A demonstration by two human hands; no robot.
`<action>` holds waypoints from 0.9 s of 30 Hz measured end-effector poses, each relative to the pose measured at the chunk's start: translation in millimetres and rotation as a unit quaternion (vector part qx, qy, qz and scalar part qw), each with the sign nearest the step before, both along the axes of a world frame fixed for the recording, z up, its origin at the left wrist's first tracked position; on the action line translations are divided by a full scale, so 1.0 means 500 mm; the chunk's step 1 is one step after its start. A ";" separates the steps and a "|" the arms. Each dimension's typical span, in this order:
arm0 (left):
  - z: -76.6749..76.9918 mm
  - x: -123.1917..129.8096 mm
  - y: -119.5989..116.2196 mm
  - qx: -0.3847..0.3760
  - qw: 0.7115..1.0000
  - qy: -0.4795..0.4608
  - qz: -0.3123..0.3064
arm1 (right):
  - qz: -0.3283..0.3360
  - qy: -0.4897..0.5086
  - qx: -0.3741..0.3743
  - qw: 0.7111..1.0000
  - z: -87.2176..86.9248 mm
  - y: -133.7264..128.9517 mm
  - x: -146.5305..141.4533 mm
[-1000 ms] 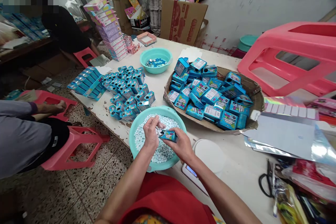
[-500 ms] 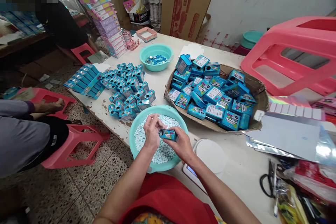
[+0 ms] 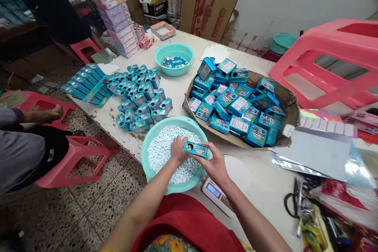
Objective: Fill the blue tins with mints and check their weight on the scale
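My right hand [image 3: 215, 163] grips a small blue candy box [image 3: 198, 150] by its right end, fingers along one side and thumb along the other. The box lies tilted above the basin, and white pieces show in the round hole at its left end. My left hand [image 3: 178, 151] is down on the white candies [image 3: 165, 145] in the turquoise basin [image 3: 144, 153], close to that hole. Its fingers are curled together; what they hold is hidden.
Several blue boxes [image 3: 144, 94] stand left of the basin; a cardboard tray [image 3: 291, 126] with more is at right. A white scale [image 3: 215, 195] sits beside my right forearm. A second basin [image 3: 174, 71] holds blue discs. A seated person's leg [image 3: 26, 145] is at left.
My left hand has gone from above the box's hole down onto the candies, its fingers curling. My right hand has shifted slightly right with the box. The view has shifted a little.
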State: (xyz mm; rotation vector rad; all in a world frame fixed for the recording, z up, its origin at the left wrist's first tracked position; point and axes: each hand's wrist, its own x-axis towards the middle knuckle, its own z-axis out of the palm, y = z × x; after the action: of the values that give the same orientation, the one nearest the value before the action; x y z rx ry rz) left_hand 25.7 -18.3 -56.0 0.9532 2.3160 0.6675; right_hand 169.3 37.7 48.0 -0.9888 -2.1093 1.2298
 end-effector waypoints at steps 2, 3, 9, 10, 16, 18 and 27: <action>-0.003 0.003 -0.018 0.021 0.999 -0.039 0.017 | 0.006 -0.004 -0.006 1.000 -0.013 -0.002 -0.002; -0.002 -0.002 -0.028 0.035 0.997 -0.053 0.035 | 0.008 -0.004 -0.011 1.000 -0.019 -0.004 -0.002; 0.061 -0.033 -0.065 0.133 0.963 -0.162 0.166 | 0.024 -0.032 0.015 0.999 -0.044 -0.012 0.003; 0.082 -0.030 -0.064 0.181 0.936 -0.220 0.207 | 0.031 -0.047 0.031 0.998 -0.046 -0.014 0.001; 0.197 0.004 -0.039 0.388 0.760 -0.432 0.292 | 0.072 -0.108 0.072 0.989 -0.038 -0.037 -0.025; 0.213 0.009 -0.031 0.412 0.742 -0.431 0.306 | 0.077 -0.096 0.074 0.990 -0.026 -0.041 -0.029; 0.238 -0.002 -0.006 0.435 0.722 -0.432 0.320 | 0.068 -0.070 0.068 0.993 0.001 -0.026 -0.031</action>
State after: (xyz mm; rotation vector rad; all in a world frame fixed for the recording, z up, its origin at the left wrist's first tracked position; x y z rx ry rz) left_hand 24.7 -21.5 62.8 -0.0212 1.3299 2.0700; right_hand 153.6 24.7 48.3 -0.9088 -2.3696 1.0888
